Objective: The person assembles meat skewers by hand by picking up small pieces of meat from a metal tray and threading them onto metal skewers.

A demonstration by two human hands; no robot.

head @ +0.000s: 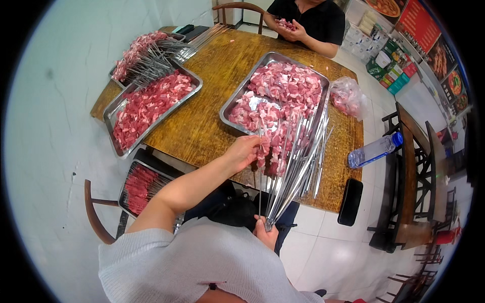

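Observation:
My left hand (244,152) is at the near edge of a metal tray (226,113) of raw meat pieces, its fingers closed on meat on a skewer. My right hand (266,231), close to my body, grips the lower ends of a bundle of metal skewers (290,178) that fan out towards the tray. Several of their upper ends carry pink meat chunks (277,164) and lie over the tray's near side. More bare skewers (317,170) lie on the wooden table to the right of the bundle.
A second tray (159,120) of cut meat and a pile of loaded skewers (151,62) stand at the left. A smaller tray (130,166) sits below. A bagged meat portion (346,96), bottle (373,151) and phone (350,202) are at the right. A person (312,22) opposite holds meat.

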